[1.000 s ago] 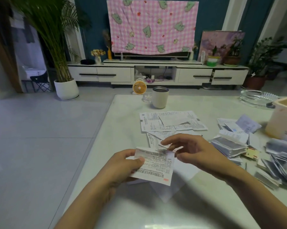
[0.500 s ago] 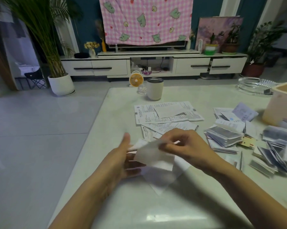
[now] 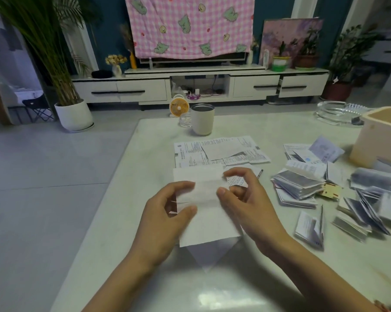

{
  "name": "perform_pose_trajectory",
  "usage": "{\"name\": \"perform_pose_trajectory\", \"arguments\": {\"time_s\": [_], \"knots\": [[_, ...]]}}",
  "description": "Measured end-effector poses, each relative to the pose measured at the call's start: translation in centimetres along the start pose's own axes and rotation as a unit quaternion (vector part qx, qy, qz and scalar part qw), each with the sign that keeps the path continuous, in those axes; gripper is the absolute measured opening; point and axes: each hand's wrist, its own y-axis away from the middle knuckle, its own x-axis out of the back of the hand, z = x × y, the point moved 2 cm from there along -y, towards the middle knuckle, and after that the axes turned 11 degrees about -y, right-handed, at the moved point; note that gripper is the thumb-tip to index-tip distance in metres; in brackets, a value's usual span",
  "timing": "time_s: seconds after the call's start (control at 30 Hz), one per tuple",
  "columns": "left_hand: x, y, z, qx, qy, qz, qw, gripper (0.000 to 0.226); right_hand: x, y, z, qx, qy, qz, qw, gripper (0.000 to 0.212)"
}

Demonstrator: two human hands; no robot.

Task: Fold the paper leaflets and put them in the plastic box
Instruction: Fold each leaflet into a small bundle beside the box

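A white paper leaflet (image 3: 204,203) with crease lines hangs unfolded above the table, its blank side toward me. My left hand (image 3: 167,212) pinches its left edge between thumb and fingers. My right hand (image 3: 244,199) pinches the right edge. Flat printed leaflets (image 3: 217,152) lie just beyond my hands. Piles of folded leaflets (image 3: 298,183) spread across the table to the right. The cream plastic box (image 3: 379,140) stands at the far right edge, open at the top.
A white mug (image 3: 202,119) stands at the table's far edge with a small glass beside it. A glass ashtray (image 3: 338,112) sits at the back right. The table's left edge (image 3: 113,176) drops to a tiled floor.
The leaflet, held folded with print showing a second ago, is now opened out long between both hands with its blank side toward me. My right hand moved from above it to its right edge.
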Motion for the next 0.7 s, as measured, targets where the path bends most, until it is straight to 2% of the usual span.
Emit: {"name": "perform_pose_trajectory", "arguments": {"time_s": [0.07, 0.13, 0.2, 0.37, 0.47, 0.6, 0.7], "knots": [[0.0, -0.1, -0.2, 0.003, 0.003, -0.003, 1.000, 0.036, 0.2, 0.1, -0.3, 0.010, 0.024, -0.059, 0.998, 0.024], [0.1, -0.1, -0.4, 0.011, 0.007, -0.001, 1.000, 0.031, 0.4, 0.2, -0.5, 0.000, 0.058, -0.119, 0.991, 0.031], [0.3, -0.2, -0.5, 0.012, -0.004, 0.007, 1.000, 0.026, 0.5, 0.4, -0.7, -0.015, 0.086, -0.146, 0.985, 0.033], [0.6, 0.1, -0.3, -0.022, -0.092, 0.025, 0.995, 0.017, 0.7, 0.5, -1.3, 0.070, 0.215, -0.113, 0.967, 0.020], [0.7, 0.0, -0.4, -0.031, -0.145, 0.029, 0.989, 0.018, 0.8, 0.5, -1.7, 0.076, 0.226, -0.105, 0.965, 0.017], [0.6, 0.0, -0.2, -0.009, -0.101, 0.017, 0.995, 0.017, 0.5, 0.4, -2.3, 0.068, 0.209, -0.102, 0.970, 0.014], [0.4, 0.4, 0.1, 0.034, -0.048, 0.027, 0.998, 0.015, 0.6, 0.3, -2.3, 0.022, 0.107, -0.059, 0.992, 0.007]]}}
